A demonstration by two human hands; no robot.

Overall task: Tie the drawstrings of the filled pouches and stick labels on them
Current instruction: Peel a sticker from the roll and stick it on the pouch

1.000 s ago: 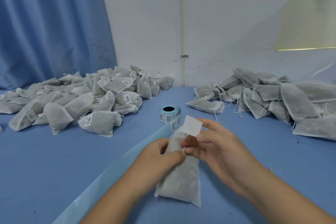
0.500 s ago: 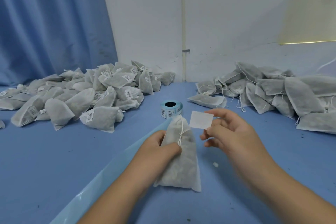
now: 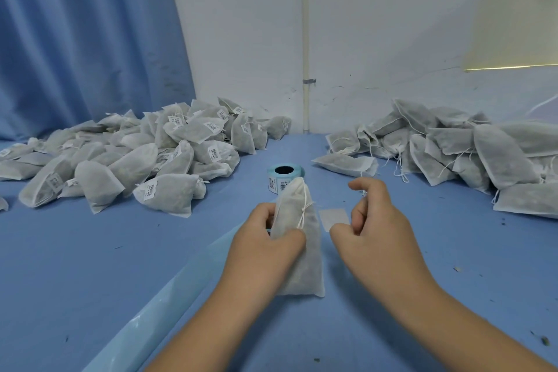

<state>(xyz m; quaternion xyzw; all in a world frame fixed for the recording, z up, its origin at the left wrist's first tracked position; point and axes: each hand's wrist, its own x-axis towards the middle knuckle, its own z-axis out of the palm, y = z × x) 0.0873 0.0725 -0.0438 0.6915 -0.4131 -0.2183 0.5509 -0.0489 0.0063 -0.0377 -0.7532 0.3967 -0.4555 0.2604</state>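
Left hand (image 3: 268, 240) gripped a filled white mesh drawstring pouch (image 3: 302, 263) below its cinched neck, mid blue table (image 3: 120, 266); right hand (image 3: 374, 229) hung just beside it, fingers curled, unclear whether it pinched anything. Pale square paper slip (image 3: 333, 218) lay flat beside the pouch; blue label roll (image 3: 285, 177) stood just behind the pouch; labelled pouch pile (image 3: 136, 160) sat left, unlabelled pouch pile (image 3: 453, 148) right.

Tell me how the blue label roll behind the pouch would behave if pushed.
The label roll stands on its flat end, hole up, so it would probably slide, not roll. Its hollow core suggests it is light and may tip easily.
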